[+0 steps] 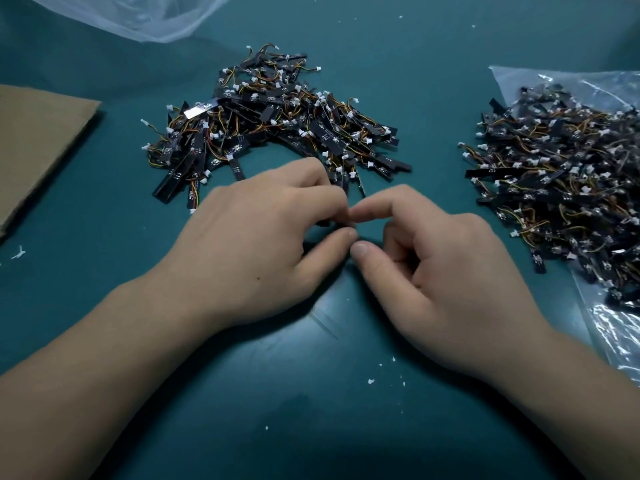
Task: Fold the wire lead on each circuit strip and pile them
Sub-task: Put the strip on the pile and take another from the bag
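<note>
Surface: teal mat (311,358), cardboard (38,140) at far left, clear plastic sheet (138,15) at the far edge.
Left hand (263,244): fingers and thumb narrowed to a pinch on a dark held strip (323,224), which is mostly hidden.
Right hand (443,271): forefinger and thumb drawn close at the same spot; I cannot tell whether they hold the lead.
Held strip's long axis: covered, so I cannot read it.
Centre pile (277,123): just beyond the left fingertips, nearer that hand.
Bagged heap (561,188): on a plastic bag (606,323) well right, nearer the right hand.
My reading: fold under way; which heap receives finished strips I cannot say.
</note>
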The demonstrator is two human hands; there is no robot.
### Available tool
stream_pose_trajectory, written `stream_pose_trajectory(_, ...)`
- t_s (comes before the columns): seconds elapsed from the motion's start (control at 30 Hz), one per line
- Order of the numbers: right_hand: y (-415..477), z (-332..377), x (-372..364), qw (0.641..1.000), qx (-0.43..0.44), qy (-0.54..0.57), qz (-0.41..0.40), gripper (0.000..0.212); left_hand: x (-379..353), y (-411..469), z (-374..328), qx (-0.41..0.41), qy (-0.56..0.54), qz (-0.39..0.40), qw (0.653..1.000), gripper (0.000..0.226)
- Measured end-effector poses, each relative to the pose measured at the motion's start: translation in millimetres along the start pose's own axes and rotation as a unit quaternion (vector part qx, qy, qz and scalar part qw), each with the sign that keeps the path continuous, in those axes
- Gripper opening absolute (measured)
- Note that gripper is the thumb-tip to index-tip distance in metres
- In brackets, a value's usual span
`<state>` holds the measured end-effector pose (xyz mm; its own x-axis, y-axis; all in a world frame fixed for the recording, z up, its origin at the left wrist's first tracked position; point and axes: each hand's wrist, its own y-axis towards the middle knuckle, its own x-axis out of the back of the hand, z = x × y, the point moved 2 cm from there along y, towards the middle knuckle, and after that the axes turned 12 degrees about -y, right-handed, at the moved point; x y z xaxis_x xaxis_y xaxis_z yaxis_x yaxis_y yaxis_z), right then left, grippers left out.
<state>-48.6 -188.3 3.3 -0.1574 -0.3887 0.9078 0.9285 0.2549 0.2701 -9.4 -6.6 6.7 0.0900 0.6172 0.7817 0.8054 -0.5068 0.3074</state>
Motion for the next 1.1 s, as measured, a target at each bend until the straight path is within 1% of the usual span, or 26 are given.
stream_pose_trajectory(0.1,-2,9,1,0.996,0.019,-0.078,0.032,0.026,-2,1,4,0.009,-0.006,-0.014,1.000,0.021)
stream_pose_trajectory(0.23,-6,20,1,0.991,-0.004,-0.126,0.042,0.032,-3,2,8,0.030,-0.049,-0.023,0.998,0.011)
stream_pose_trajectory(0.37,-6,24,1,0.990,-0.050,-0.115,0.061,0.033,-3,4,9,0.050,-0.082,-0.028,0.995,0.021)
stream_pose_trajectory(0.47,-5,24,1,0.991,-0.072,-0.098,0.051,0.029,-3,3,12,0.051,-0.103,-0.030,0.993,0.022)
stream_pose_trajectory(0.53,-4,24,1,0.992,-0.085,-0.087,0.046,0.032,-3,3,13,0.049,-0.108,-0.037,0.992,0.021)
stream_pose_trajectory(0.63,-3,25,-1,0.991,-0.082,-0.100,0.044,0.041,-3,3,13,0.035,-0.120,-0.048,0.991,0.021)
stream_pose_trajectory(0.67,-3,24,-1,0.991,-0.080,-0.103,0.040,0.040,-2,3,13,0.027,-0.130,-0.050,0.990,0.021)
stream_pose_trajectory(0.77,-3,20,-1,0.992,-0.081,-0.096,0.012,0.024,2,3,13,0.010,-0.168,-0.048,0.985,0.022)
stream_pose_trajectory(0.83,-3,17,-1,0.992,-0.083,-0.090,0.002,0.018,2,2,13,0.007,-0.172,-0.037,0.984,0.020)
stream_pose_trajectory(0.97,-1,14,-2,0.994,-0.092,-0.065,-0.004,0.022,1,2,13,0.008,-0.166,-0.025,0.986,0.014)
stream_pose_trajectory(1.1,1,12,-2,0.994,-0.098,-0.046,-0.005,0.023,-1,3,12,0.039,-0.148,-0.003,0.988,0.017)
